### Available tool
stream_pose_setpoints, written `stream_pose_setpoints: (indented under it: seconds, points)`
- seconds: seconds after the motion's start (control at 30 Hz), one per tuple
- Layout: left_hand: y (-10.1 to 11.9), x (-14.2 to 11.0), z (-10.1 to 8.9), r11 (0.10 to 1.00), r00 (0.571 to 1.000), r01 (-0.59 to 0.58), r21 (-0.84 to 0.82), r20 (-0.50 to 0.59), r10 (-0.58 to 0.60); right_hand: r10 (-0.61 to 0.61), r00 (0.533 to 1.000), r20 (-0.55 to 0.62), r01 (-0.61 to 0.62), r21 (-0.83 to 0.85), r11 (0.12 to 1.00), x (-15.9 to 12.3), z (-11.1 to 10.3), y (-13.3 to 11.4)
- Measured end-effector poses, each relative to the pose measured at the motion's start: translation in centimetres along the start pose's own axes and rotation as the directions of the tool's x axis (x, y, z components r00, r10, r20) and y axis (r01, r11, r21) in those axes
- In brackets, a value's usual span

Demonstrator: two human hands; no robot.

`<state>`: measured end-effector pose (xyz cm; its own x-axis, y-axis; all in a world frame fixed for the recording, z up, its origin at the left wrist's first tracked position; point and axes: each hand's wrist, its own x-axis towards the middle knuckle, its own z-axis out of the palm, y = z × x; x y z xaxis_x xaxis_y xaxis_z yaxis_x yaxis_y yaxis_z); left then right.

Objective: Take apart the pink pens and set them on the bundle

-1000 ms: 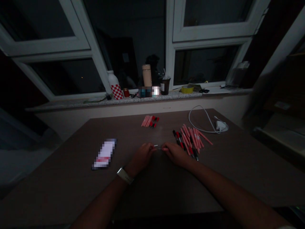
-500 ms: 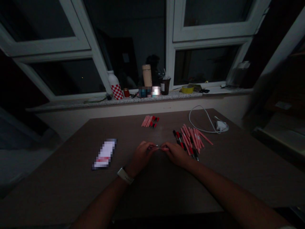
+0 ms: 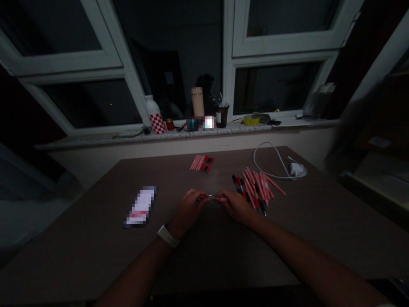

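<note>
"Since the left hand [image 3: 189, 209] and right hand [image 3: 236, 207] almost meet, what's between them?"

"Their fingers are curled closed: the right pinches a pink pen barrel [image 3: 222, 199], the left a thin pale piece [image 3: 210, 195] at its end."

"Where?"

"Just above the dark table [image 3: 79, 260], beside a loose pile of pink pens [image 3: 255, 187]."
</note>
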<state>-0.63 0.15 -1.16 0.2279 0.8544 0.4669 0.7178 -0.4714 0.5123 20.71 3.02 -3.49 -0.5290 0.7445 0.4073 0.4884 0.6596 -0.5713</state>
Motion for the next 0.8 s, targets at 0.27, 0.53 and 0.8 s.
stream_pose_setpoints:
  seconds: [0.27, 0.53, 0.8]
  points:
    - [0.13, 0.04, -0.06, 0.999, 1.000, -0.022, 0.026, 0.012, 0.022, 0.010, 1.000, -0.003, -0.010, -0.002, 1.000, 0.04, -0.05, -0.17]
    - [-0.10, 0.02, -0.18, 0.990, 0.995, -0.084, 0.111, 0.065, 0.077, -0.022, 0.998, 0.051, 0.028, -0.138, 0.990, -0.06, -0.54, -0.22]
    - [0.02, -0.08, 0.01, 0.998, 0.995, -0.065, 0.012, 0.071, 0.064, -0.044, 0.997, 0.068, 0.047, -0.037, 0.998, -0.18, -0.21, -0.37]
